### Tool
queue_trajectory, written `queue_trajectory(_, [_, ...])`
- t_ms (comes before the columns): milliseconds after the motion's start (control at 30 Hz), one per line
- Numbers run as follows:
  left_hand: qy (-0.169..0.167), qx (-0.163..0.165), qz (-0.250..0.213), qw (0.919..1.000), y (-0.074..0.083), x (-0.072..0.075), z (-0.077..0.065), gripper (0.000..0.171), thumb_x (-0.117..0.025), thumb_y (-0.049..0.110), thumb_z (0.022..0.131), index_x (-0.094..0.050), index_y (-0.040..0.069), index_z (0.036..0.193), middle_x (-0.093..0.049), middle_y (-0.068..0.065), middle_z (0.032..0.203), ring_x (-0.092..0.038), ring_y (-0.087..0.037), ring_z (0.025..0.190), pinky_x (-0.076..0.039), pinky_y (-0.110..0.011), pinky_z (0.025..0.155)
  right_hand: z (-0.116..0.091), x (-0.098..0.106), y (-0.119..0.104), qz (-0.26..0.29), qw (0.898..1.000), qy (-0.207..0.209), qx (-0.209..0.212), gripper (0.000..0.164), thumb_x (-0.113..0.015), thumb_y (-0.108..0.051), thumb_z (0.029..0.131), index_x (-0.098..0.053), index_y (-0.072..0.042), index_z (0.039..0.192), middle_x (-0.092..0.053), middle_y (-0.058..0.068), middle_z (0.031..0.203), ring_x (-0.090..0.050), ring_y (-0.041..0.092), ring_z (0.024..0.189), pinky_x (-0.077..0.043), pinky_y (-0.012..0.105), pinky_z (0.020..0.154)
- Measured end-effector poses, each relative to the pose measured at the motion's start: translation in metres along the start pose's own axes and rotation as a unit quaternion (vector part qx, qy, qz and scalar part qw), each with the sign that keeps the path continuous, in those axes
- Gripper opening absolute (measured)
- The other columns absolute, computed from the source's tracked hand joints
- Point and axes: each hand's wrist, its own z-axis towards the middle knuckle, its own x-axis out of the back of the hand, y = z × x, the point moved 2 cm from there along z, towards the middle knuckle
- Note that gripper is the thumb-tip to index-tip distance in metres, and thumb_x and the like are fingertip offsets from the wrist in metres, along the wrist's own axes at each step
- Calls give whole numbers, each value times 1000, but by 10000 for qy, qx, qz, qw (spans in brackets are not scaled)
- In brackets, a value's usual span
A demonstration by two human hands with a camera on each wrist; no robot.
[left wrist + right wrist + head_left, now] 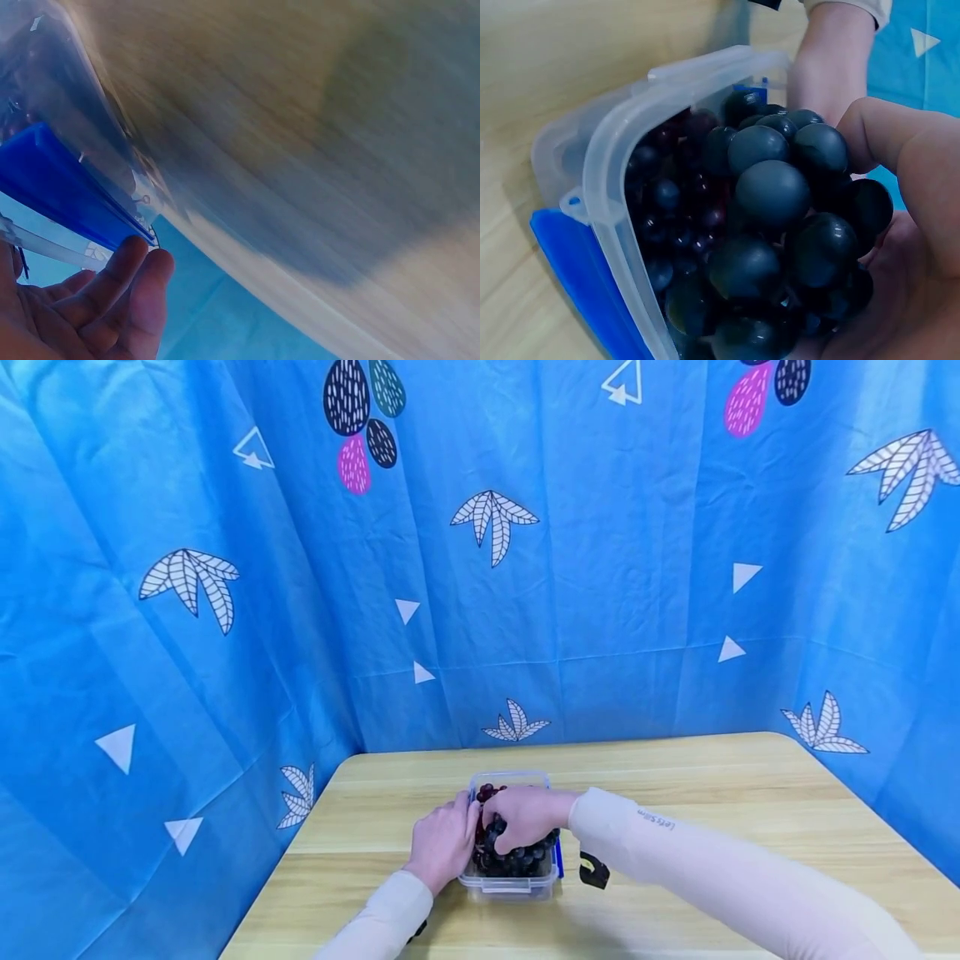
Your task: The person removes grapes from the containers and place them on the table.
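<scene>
A clear plastic container point(517, 885) with blue side latches stands on the table. Inside lie small dark red grapes point(690, 217) beneath a bunch of larger, nearly black grapes point(772, 195). My right hand point(528, 817) reaches in from the right and grips this black bunch, thumb and fingers curled round it. It hangs partly over the rim in the right wrist view. My left hand point(442, 839) holds the container's left wall. In the left wrist view its fingers point(142, 289) are by a blue latch point(60, 180); the thumb is hard to make out there.
The light wooden table point(675, 768) runs back to a blue patterned curtain point(622, 568), which also encloses both sides. A blue latch point(585, 285) stands out from the container's side. Black straps point(594, 870) hang beneath the sleeves.
</scene>
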Motion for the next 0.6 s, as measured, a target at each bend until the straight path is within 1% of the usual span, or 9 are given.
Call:
queue_trajectory(167, [-11,32,2,10000,0,0,0,26,-46,31,106,-61,11,101,-64,-5,73,-67,-28,67,-49,-44,51,-6,8,5,37,10000,72,-19,31,-74,-27,85,-69,-19,114,-69,-6,112,-61,7,100,-51,30,94])
queue_trajectory(267, [-21,38,10,10000,-1,0,0,23,-48,30,105,-60,11,99,-64,-4,73,-67,-27,66,-49,-43,49,-9,10,10,55,9999,121,57,32,-73,-26,85,-69,-18,116,-69,-6,112,-59,7,96,-51,29,91])
queue_trajectory(300, [-26,37,-1,10000,-1,0,-1,23,-48,29,105,-61,11,99,-64,-5,73,-67,-27,66,-49,-43,50,-11,11,12,91,9998,139,75,33,-72,-25,85,-69,-18,118,-69,-7,112,-59,6,94,-51,29,90])
queue_trajectory(367, [-41,39,-36,10000,0,0,-1,23,-48,29,104,-62,10,102,-66,-5,75,-67,-27,66,-51,-43,51,-14,13,16,192,9996,186,93,35,-71,-23,86,-68,-17,119,-68,-8,107,-56,7,87,-50,28,86])
queue_trajectory(433, [-59,27,-91,9999,0,0,-1,24,-48,28,105,-63,10,106,-67,-6,76,-67,-27,65,-51,-42,52,-19,16,21,378,9989,250,70,36,-71,-21,85,-68,-16,121,-66,-7,100,-54,9,80,-49,30,81])
queue_trajectory(600, [-105,29,-122,9999,-1,-1,0,28,-48,27,104,-64,7,115,-69,-6,80,-66,-25,64,-52,-40,52,-31,23,36,830,9950,554,19,41,-69,-18,85,-66,-13,126,-64,-7,96,-54,9,78,-49,32,77])
